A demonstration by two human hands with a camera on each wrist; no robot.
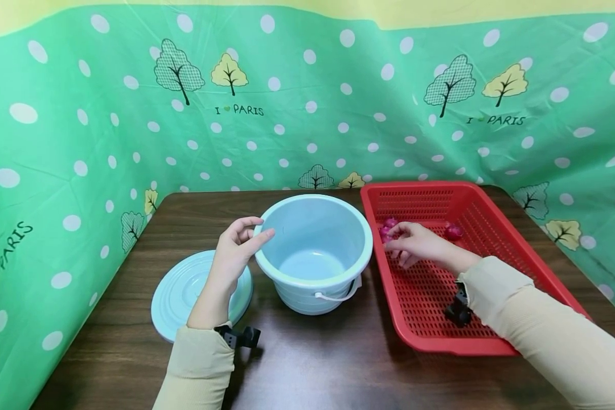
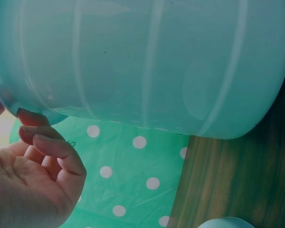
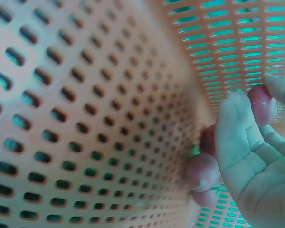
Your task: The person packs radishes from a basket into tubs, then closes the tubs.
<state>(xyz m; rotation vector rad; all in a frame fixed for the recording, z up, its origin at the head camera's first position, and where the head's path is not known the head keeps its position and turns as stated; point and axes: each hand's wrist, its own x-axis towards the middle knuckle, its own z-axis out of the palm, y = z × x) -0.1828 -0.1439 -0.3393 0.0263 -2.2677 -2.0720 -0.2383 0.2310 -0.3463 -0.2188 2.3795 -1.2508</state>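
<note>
A light-blue bucket (image 1: 312,293) stands upright on the table, its white handle (image 1: 340,297) hanging at the front right. My left hand (image 1: 238,245) holds the bucket's left rim, thumb over the edge and fingers outside. Inside the red basket (image 1: 405,319), by its left wall, my right hand (image 1: 415,244) pinches a round red radish (image 3: 262,105) between thumb and fingers. Just beyond those fingers lie several more radishes (image 3: 202,171), partly hidden by the hand. Another radish (image 1: 453,231) rests farther right in the basket.
A light-blue round lid (image 1: 176,296) lies on the dark wooden table (image 1: 307,364), left of the bucket and partly behind the left forearm. Green dotted cloth (image 1: 287,142) hangs at the back and sides. The slatted basket has raised walls.
</note>
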